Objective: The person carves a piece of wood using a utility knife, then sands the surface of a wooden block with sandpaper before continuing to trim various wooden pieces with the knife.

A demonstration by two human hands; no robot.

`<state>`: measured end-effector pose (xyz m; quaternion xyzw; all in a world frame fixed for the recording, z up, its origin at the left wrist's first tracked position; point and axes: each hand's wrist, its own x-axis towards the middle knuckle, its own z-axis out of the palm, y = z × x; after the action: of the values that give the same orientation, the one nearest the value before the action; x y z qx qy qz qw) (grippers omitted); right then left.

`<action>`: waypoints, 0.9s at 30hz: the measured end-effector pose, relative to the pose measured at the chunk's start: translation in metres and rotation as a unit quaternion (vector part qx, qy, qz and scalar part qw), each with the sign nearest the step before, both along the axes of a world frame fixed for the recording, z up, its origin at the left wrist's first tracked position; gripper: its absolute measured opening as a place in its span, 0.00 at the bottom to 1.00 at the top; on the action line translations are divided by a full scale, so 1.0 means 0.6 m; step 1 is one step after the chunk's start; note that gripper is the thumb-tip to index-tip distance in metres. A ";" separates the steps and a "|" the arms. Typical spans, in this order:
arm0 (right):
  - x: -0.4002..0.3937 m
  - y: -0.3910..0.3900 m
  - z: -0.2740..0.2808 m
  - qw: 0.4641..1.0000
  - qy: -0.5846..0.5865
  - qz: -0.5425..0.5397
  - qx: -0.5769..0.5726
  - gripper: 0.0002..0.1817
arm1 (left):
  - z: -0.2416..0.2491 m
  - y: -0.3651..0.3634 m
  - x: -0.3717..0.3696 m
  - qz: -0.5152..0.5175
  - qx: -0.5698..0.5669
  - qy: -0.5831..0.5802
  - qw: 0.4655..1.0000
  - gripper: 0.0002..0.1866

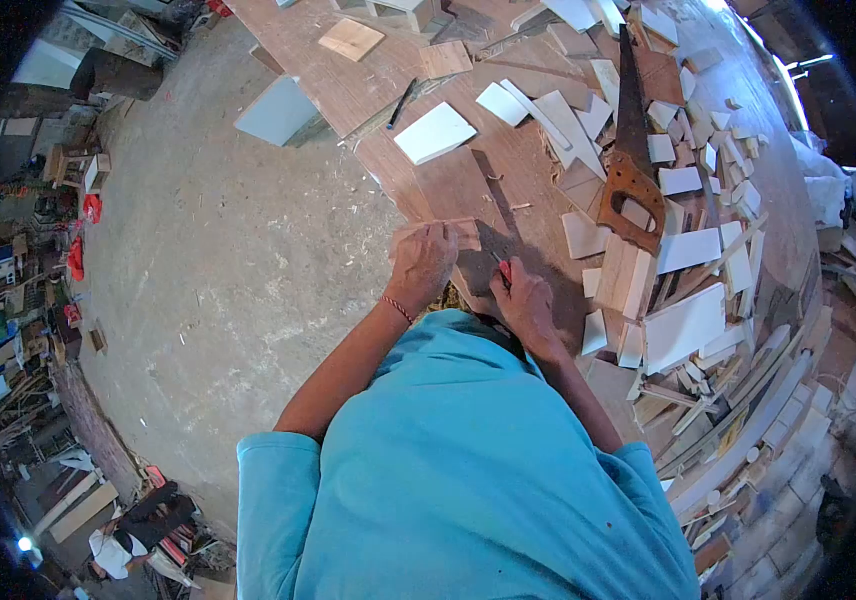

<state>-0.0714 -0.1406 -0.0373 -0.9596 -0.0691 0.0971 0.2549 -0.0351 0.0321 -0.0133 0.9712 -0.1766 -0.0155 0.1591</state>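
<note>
My left hand [423,265] is closed on a small flat piece of wood [468,234] near the edge of the workbench [458,190]. Its fingers curl over the top of the piece, and part of the wood sticks out to the right. Just to the right and lower, my right hand [528,303] grips a small red-handled tool [504,268]. A short thin metal end points up and left toward the wood; the tool's exact kind is too small to make out. A white board [435,133] lies on the bench beyond my hands, with a dark pen [401,104] beside it.
A handsaw [631,195] rests to the right among many wood offcuts [686,325]. Farther up the bench is a square wooden piece [351,39]. Concrete floor [238,250] with scattered shavings stretches to the left, and another person [123,545] is at the lower left.
</note>
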 end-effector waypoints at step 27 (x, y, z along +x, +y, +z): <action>0.031 0.025 0.004 0.991 0.121 -0.045 -0.045 0.15 | -0.001 -0.005 0.009 -0.007 0.031 -0.001 0.999 0.07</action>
<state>-0.0529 -0.1257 -0.0348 -0.9533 0.0095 0.2044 0.2222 -0.0299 0.0292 -0.0140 0.9745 -0.1830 -0.0213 0.1283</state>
